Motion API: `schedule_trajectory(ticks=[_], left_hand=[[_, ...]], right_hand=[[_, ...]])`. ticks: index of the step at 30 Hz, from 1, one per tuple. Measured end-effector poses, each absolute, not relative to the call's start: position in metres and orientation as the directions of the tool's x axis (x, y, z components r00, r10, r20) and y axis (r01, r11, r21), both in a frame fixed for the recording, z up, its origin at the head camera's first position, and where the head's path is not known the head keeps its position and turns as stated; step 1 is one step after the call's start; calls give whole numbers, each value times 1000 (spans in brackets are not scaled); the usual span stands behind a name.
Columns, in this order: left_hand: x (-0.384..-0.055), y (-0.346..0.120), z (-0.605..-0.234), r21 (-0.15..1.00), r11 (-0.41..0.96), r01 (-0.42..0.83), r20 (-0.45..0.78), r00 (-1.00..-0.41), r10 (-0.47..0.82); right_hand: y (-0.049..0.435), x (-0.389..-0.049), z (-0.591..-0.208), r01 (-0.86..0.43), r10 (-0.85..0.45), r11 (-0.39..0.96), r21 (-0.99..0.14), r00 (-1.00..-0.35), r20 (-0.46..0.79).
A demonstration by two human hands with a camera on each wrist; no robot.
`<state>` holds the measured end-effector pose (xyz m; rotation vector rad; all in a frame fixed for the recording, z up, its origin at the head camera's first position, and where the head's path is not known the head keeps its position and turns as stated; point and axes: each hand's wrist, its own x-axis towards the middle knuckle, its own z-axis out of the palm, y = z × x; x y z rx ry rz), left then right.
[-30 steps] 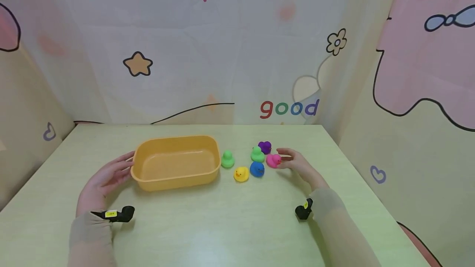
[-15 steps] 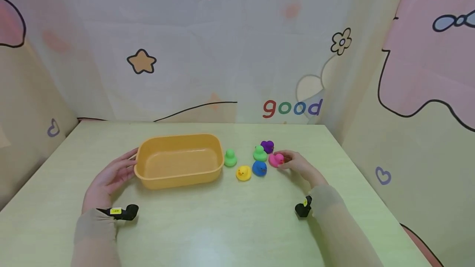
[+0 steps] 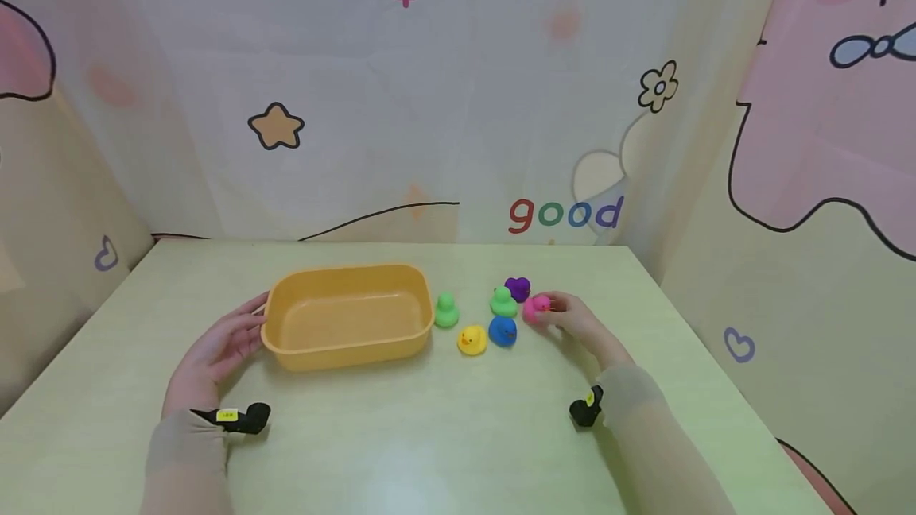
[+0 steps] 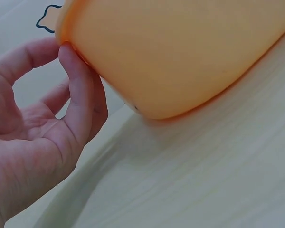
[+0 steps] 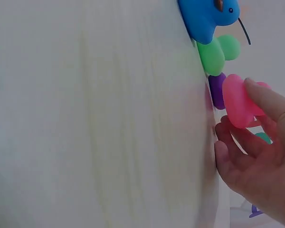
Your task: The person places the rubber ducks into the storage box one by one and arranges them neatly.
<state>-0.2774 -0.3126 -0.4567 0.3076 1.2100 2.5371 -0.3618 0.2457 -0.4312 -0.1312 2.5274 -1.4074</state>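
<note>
In the head view, a yellow-orange plastic basin stands on the table, left of centre. My left hand is at its left end; in the left wrist view the thumb and curled fingers pinch the rim. At the right, my right hand holds a pink toy duck between thumb and fingers, as the right wrist view also shows. Close by are a purple duck, a green duck and a blue duck. Nearer the basin sit a yellow duck and another green duck.
The pale table reaches back to a printed cloth wall. Cloth walls also stand on the left and right sides. A black camera strap is worn on each wrist.
My right thumb and fingers have come together around the pink duck. My left hand stays at the basin's rim. The head view has shifted slightly.
</note>
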Motion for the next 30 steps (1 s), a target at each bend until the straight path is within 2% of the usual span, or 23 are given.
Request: schedule_trajectory(ticks=[3, 14, 26, 30], left_hand=[[-278, -312, -457, 793, -583, -175, 56, -932, 357], [-277, -310, -458, 780, -598, -186, 62, -927, 369], [-275, -311, -458, 791, -589, -167, 63, -935, 349], [-277, -308, -458, 801, -579, -152, 62, -941, 333]], right_hand=[[242, -360, -428, 62, -171, 473, -879, -972, -160], [200, -356, -403, 2, -152, 389, -921, -986, -67], [108, -365, -371, 82, -199, 283, -956, -970, -142], [71, -366, -364, 56, -256, 237, -970, -960, -118]])
